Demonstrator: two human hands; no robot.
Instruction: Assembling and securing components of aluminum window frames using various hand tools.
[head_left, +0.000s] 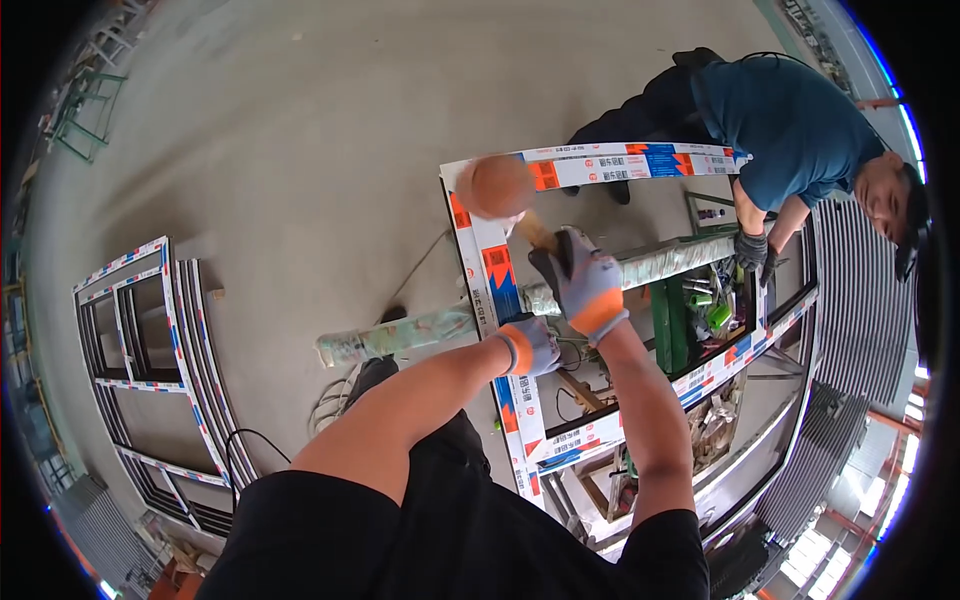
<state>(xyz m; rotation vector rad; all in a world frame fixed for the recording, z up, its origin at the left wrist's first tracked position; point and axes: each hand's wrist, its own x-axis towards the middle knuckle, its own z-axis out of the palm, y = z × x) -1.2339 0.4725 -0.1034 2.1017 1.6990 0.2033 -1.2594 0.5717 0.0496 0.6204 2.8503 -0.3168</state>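
A metal window frame (523, 408) wrapped in printed white, red and blue film lies in front of me. My left hand (532, 345), in a grey and orange glove, is closed on its left bar. My right hand (588, 280), gloved alike, grips the wooden handle of a mallet (497, 187). The mallet's round brown head is over the far left corner of the frame; whether it touches cannot be told. On the far right a co-worker (800, 110) bends over, with dark-gloved hands (752, 252) at the frame's right part.
A film-wrapped support beam (400, 333) runs under the frame. Beneath it, a green stand (670, 325) holds tools and loose parts. More frames (150, 385) stand at the left on the concrete floor (300, 130). Grey bars are stacked (865, 300) at the right.
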